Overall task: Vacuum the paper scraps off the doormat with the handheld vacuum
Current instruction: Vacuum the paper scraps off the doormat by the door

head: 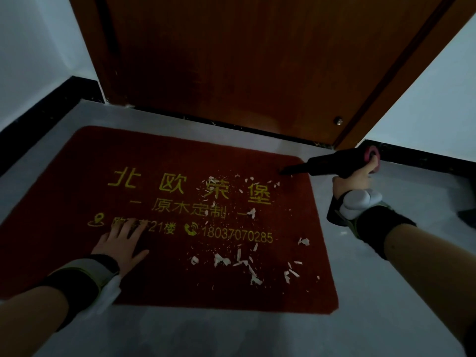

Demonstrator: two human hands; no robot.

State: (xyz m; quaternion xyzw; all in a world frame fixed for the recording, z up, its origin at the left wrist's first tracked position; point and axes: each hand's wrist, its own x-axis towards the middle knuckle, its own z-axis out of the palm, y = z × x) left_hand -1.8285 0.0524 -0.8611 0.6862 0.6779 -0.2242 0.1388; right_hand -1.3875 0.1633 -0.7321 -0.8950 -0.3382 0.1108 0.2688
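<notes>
A red doormat (77, 161) with yellow lettering lies on the grey floor in front of a door. White paper scraps (239, 261) and fine bits are scattered over its right half. My right hand (353, 180) grips the handle of a black handheld vacuum (334, 163) with a red rear cap. Its narrow nozzle tip touches the mat near the far right corner, just beyond the upper scraps. My left hand (121, 243) presses flat on the mat's left part, fingers spread.
A brown wooden door (244, 60) stands behind the mat, with a small metal stopper (339, 121) low on its right. Black skirting (38, 109) runs along white walls on both sides. Grey floor (231, 333) surrounds the mat. A dark object (467, 215) lies at the right edge.
</notes>
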